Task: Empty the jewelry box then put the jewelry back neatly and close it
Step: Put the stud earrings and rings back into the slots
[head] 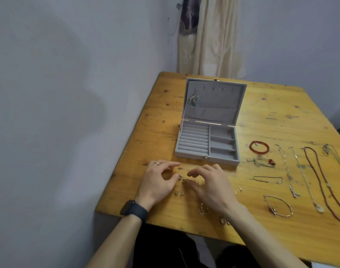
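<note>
A pale wall and a cream curtain point(209, 35) back a worn wooden table point(281, 105). The grey velvet jewelry box point(194, 158) is set open at 12 o'clock from the hands, its lid point(219, 97) propped up. Its ring rolls point(194, 140) and side compartments appear bare, while one silvery pendant piece point(194, 98) is seen hanging at the lid's left. At 3 o'clock from the box, a red bead bracelet point(250, 148), chains point(287, 171) and long necklaces are laid out in rows.

The left hand point(159, 180), with a smartwatch point(133, 209) on its wrist, and the right hand point(211, 184) are held over a cluster of small earrings point(184, 179), fingers curled down and thumbs drawn in. Whether a piece is actually pinched cannot be told.

The earrings are judged to be under sorting. The step is best done if each pair is separated on the wood first, lifted singly by the post, and seated upright between the rolls. Two loose studs point(238, 189) at 3 o'clock from the right hand should not be overlooked.
</note>
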`<action>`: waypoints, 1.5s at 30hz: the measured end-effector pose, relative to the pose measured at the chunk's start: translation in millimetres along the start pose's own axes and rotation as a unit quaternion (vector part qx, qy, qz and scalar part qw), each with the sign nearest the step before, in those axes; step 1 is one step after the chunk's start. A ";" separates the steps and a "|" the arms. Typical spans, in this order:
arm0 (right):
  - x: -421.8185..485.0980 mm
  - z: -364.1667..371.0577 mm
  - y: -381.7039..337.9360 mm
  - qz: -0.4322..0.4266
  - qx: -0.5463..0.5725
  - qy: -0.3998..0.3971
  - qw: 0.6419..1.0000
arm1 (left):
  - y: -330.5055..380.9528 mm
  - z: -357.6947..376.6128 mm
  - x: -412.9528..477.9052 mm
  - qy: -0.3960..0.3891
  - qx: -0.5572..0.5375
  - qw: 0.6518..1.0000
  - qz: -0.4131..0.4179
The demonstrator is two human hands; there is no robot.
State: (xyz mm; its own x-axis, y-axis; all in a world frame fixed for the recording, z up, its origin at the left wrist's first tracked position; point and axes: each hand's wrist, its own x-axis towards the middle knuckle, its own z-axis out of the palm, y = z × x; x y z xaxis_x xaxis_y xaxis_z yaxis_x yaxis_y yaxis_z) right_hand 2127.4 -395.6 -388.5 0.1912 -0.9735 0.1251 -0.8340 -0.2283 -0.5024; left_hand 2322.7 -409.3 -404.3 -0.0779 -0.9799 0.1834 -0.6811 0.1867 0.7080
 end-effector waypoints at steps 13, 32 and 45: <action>-4.0 8.9 -6.6 -0.008 0.008 0.008 1.000 | -5.7 3.2 -2.8 0.003 0.024 1.000 0.012; 58.8 -43.9 35.5 0.154 0.428 0.098 0.885 | 26.5 -6.1 86.4 0.002 -0.275 0.959 -0.063; 105.1 -36.7 66.2 0.097 0.241 0.142 0.955 | 23.8 18.2 134.4 0.022 -0.118 0.993 -0.015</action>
State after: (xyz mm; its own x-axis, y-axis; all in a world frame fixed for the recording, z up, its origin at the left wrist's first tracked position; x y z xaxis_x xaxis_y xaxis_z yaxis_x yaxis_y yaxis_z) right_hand 2073.3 -512.8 -377.2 -0.1475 -0.9722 0.1818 -0.4911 -0.0876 -0.8667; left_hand 2282.8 -537.8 -375.2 -0.0256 -0.9822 0.1862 -0.4919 0.1746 0.8530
